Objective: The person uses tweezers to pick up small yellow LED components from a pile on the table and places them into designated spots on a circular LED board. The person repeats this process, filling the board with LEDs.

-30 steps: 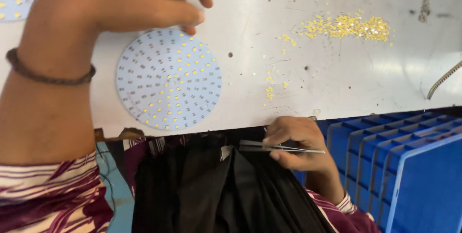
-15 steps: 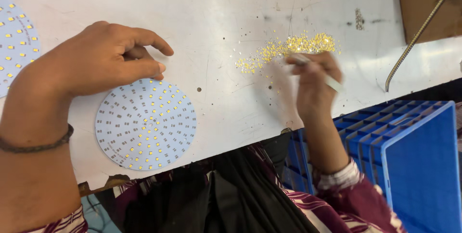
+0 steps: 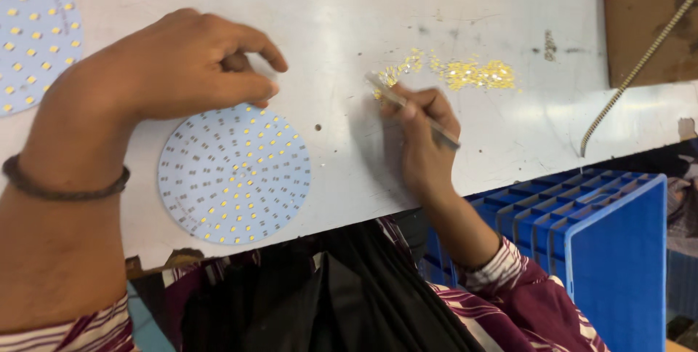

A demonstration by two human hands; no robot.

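Since a moment ago little has shifted: nearest, the left hand [image 3: 189, 68] rests curled, fingers nearly closed, at the round LED board's [image 3: 234, 174] upper edge, while the right hand [image 3: 422, 130] pinches tweezers [image 3: 411, 108] whose tips meet the yellow chips [image 3: 465, 73] farther up the tabletop [image 3: 349, 10].
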